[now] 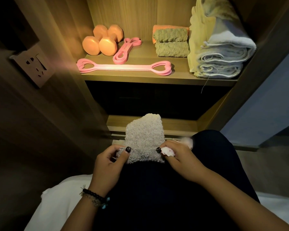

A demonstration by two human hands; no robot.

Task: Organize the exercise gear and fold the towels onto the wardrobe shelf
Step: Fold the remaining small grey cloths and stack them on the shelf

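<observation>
A small fluffy beige towel (144, 139) lies over my dark-clothed lap. My left hand (107, 165) pinches its near left corner and my right hand (178, 157) pinches its near right corner. On the lit wardrobe shelf (140, 77) stand two orange dumbbells (103, 40). Beside them lies a folded pink resistance band (125, 50), and a long pink band with heart-shaped ends (123, 67) lies along the shelf front. Two folded beige towels (171, 43) sit over an orange one at the back. A tall stack of white and yellow towels (220, 47) fills the right end.
A wall socket (34, 65) is on the dark panel at the left. Below the shelf is a dark compartment (148, 99) and a wooden ledge (173, 124). White bedding (57, 205) lies under me. A wooden wardrobe side (257, 67) slants at the right.
</observation>
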